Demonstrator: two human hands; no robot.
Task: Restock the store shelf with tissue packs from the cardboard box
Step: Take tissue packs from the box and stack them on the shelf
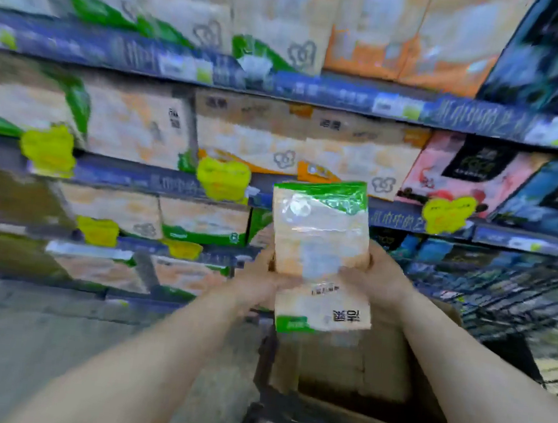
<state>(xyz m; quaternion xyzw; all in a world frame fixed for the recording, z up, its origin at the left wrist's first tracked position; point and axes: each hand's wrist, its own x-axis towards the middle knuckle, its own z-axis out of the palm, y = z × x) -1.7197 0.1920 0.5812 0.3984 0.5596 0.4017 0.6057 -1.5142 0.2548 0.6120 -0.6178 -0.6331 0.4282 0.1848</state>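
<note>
Both hands, left hand (260,278) and right hand (374,276), close their grip on a tissue pack (322,247) above the cardboard box (374,376); keeping it level should ease shelving.

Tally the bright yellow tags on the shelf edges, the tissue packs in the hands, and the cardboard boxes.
Yellow tags: 5
Tissue packs held by the left hand and right hand: 2
Cardboard box: 1
Total: 8
</note>
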